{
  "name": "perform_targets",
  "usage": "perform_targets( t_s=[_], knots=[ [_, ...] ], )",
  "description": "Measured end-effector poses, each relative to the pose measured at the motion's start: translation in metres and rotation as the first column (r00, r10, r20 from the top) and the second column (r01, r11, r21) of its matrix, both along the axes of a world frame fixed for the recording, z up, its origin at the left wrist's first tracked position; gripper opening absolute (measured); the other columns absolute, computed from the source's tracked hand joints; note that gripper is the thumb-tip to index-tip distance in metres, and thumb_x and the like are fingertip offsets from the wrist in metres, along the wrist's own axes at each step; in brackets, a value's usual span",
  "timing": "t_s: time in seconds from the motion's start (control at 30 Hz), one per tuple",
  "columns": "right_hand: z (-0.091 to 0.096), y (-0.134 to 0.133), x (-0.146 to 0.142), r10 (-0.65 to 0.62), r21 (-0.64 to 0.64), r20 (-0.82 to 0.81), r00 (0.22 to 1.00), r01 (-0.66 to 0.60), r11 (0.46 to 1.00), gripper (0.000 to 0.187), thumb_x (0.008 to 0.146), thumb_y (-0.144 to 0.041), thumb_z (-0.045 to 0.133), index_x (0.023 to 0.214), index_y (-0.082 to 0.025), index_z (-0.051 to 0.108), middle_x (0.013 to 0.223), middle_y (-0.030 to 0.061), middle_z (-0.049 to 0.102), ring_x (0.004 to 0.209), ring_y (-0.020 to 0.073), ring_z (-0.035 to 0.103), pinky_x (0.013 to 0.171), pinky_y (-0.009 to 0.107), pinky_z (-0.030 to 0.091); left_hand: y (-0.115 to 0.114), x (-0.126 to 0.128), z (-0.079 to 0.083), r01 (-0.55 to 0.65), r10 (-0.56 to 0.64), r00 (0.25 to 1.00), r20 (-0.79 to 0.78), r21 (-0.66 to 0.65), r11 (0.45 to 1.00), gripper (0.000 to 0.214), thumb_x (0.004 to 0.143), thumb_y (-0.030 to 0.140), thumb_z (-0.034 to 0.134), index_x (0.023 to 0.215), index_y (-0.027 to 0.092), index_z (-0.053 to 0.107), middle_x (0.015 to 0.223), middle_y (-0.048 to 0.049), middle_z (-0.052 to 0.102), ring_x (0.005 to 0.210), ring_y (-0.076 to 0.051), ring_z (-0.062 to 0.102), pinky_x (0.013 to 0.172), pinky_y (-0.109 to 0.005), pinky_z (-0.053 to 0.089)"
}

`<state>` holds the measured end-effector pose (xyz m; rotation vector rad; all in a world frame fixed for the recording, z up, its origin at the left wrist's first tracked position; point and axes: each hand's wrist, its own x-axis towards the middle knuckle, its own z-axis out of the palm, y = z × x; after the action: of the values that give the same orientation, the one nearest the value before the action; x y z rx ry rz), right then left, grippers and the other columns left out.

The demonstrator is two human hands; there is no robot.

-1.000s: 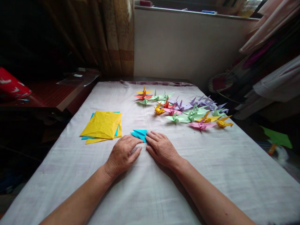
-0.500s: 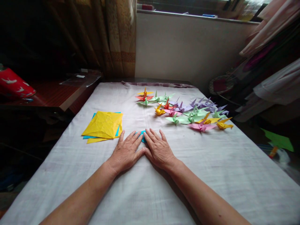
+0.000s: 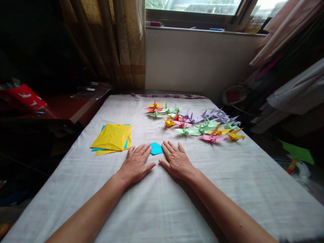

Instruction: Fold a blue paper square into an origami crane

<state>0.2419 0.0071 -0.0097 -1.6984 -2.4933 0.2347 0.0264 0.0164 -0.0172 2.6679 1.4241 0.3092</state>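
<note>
A small folded piece of blue paper (image 3: 157,149) lies flat on the white cloth between my hands. My left hand (image 3: 136,162) rests palm down with its fingers stretched out, the fingertips at the paper's left edge. On the other side my right hand (image 3: 177,160) also lies flat, its fingertips touching the right edge. Close to my left fingertips is a stack of creased yellow and blue paper sheets (image 3: 111,136). Several folded paper cranes (image 3: 186,131) in green, pink, purple, red and yellow stand beyond my right hand.
The cloth-covered table (image 3: 149,209) stretches out under my arms. At the left a red patterned container (image 3: 25,98) lies on a brown side table (image 3: 65,111). A curtain (image 3: 129,44) hangs behind, and clothes (image 3: 298,87) hang at the right.
My hands have slid apart to either side, uncovering more of the blue paper between them. The head view has tilted up slightly, showing more of the window.
</note>
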Motion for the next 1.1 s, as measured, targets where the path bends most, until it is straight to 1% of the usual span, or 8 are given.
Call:
perform_targets(
  t_s=[0.13, 0.23, 0.4, 0.5, 0.7, 0.9, 1.0, 1.1],
  knots=[
    [0.000, -0.009, 0.009, -0.054, 0.078, -0.001, 0.999, 0.054, 0.996, 0.063, 0.097, -0.048, 0.043, 0.149, -0.013, 0.036, 0.157, 0.0136, 0.028, 0.147, 0.0283, 0.024, 0.119, 0.055, 0.014, 0.008, -0.001, 0.000, -0.013, 0.014, 1.000, -0.024, 0.019, 1.000, 0.059, 0.094, 0.055, 0.043, 0.143, 0.023, 0.046, 0.150, -0.0148, 0.045, 0.138, -0.029, 0.039, 0.114, -0.053, 0.021],
    [0.001, -0.016, 0.002, -0.009, 0.098, -0.037, 0.999, 0.012, 0.995, 0.063, 0.097, -0.048, 0.043, 0.150, -0.014, 0.035, 0.158, 0.0123, 0.027, 0.147, 0.0274, 0.024, 0.119, 0.053, 0.014, 0.011, 0.000, 0.003, -0.011, 0.012, 1.000, -0.018, 0.042, 0.999, 0.054, 0.094, 0.051, 0.045, 0.140, 0.024, 0.049, 0.146, -0.0138, 0.049, 0.136, -0.029, 0.041, 0.112, -0.053, 0.024],
    [0.001, -0.024, -0.006, 0.056, 0.063, -0.073, 0.996, -0.052, 0.997, 0.063, 0.097, -0.051, 0.042, 0.149, -0.015, 0.037, 0.157, 0.0108, 0.029, 0.147, 0.0275, 0.025, 0.120, 0.053, 0.013, -0.005, 0.007, 0.006, -0.029, 0.028, 0.999, 0.021, 0.037, 0.999, 0.050, 0.092, 0.043, 0.050, 0.136, 0.020, 0.052, 0.138, -0.0145, 0.054, 0.128, -0.030, 0.046, 0.109, -0.050, 0.030],
    [0.000, -0.022, -0.004, 0.082, 0.055, -0.086, 0.993, -0.077, 0.996, 0.064, 0.097, -0.052, 0.041, 0.150, -0.016, 0.036, 0.158, 0.0107, 0.028, 0.147, 0.0273, 0.025, 0.120, 0.053, 0.012, -0.016, 0.009, 0.004, -0.037, 0.037, 0.999, 0.013, 0.034, 0.999, 0.050, 0.093, 0.041, 0.050, 0.137, 0.019, 0.051, 0.139, -0.0146, 0.054, 0.129, -0.030, 0.045, 0.109, -0.050, 0.030],
    [-0.002, -0.016, -0.004, 0.073, -0.024, -0.092, 0.993, -0.075, 0.997, 0.064, 0.097, -0.053, 0.040, 0.150, -0.017, 0.036, 0.157, 0.0098, 0.031, 0.146, 0.0269, 0.027, 0.119, 0.054, 0.016, -0.014, 0.012, 0.003, 0.008, -0.007, 1.000, -0.003, 0.037, 0.999, 0.046, 0.099, 0.039, 0.040, 0.140, 0.022, 0.049, 0.149, -0.0087, 0.048, 0.141, -0.028, 0.036, 0.116, -0.055, 0.013],
    [-0.004, -0.017, -0.004, 0.082, -0.030, -0.076, 0.994, -0.084, 0.996, 0.067, 0.097, -0.054, 0.039, 0.151, -0.017, 0.033, 0.158, 0.0100, 0.029, 0.147, 0.0262, 0.025, 0.120, 0.052, 0.013, -0.005, 0.018, 0.000, 0.118, -0.116, 0.992, -0.056, 0.030, 0.993, 0.053, 0.101, 0.045, 0.029, 0.145, 0.019, 0.043, 0.150, -0.0083, 0.047, 0.141, -0.025, 0.038, 0.119, -0.054, -0.003],
    [-0.003, -0.017, -0.004, 0.076, -0.036, -0.073, 0.994, -0.079, 0.996, 0.068, 0.097, -0.054, 0.040, 0.152, -0.016, 0.031, 0.158, 0.0102, 0.027, 0.147, 0.0263, 0.024, 0.120, 0.052, 0.012, -0.002, 0.019, -0.002, 0.124, -0.119, 0.989, -0.091, 0.047, 0.991, 0.054, 0.101, 0.047, 0.027, 0.145, 0.020, 0.043, 0.150, -0.0078, 0.046, 0.141, -0.024, 0.038, 0.120, -0.051, -0.007],
    [-0.003, -0.018, -0.004, 0.060, -0.049, -0.075, 0.995, -0.064, 0.997, 0.067, 0.097, -0.054, 0.040, 0.152, -0.016, 0.032, 0.159, 0.0100, 0.027, 0.147, 0.0267, 0.024, 0.120, 0.054, 0.012, -0.001, 0.017, -0.003, 0.119, -0.111, 0.988, -0.105, 0.069, 0.990, 0.055, 0.100, 0.050, 0.028, 0.145, 0.022, 0.044, 0.149, -0.0065, 0.048, 0.141, -0.024, 0.038, 0.120, -0.051, -0.007]
  ],
)
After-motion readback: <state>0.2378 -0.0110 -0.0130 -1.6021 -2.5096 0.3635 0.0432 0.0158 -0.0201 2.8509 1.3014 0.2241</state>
